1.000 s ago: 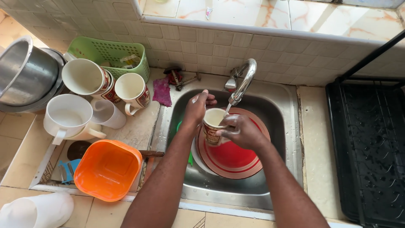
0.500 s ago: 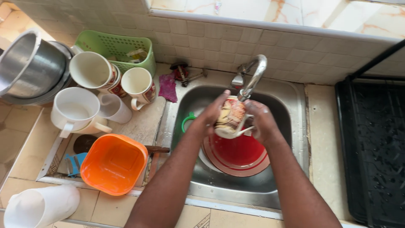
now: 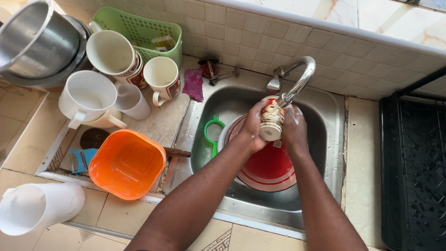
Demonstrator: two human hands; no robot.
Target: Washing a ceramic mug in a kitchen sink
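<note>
You hold one mug (image 3: 272, 122) between both hands over the steel sink (image 3: 334, 139), directly under the spout of the curved chrome tap (image 3: 297, 83). The mug is tipped, its pale base turned toward you; its side is cream with a red and dark printed pattern, and it looks wet and soapy. Your left hand (image 3: 253, 128) is wrapped around the mug's left side, fingers closed on it. Your right hand (image 3: 293, 130) is pressed against its right side, also closed on it, with suds on the knuckles.

Below the mug, inside the sink, lies one red plate (image 3: 267, 169) with a pale striped rim. One green strainer (image 3: 213, 135) with a ring handle rests against the sink's left wall.

On the counter to the left you can count four more mugs: two large white ones (image 3: 88, 100) (image 3: 109, 51), one smaller white one (image 3: 132, 101) and one cream one with a red print (image 3: 162, 76). Also there: one orange bowl (image 3: 126, 163), one green basket (image 3: 139, 30), a stack of steel bowls (image 3: 37, 42), one white jug (image 3: 39, 207) lying on its side, and one purple cloth (image 3: 193, 84). One black drying rack (image 3: 413, 172) stands to the right of the sink.
</note>
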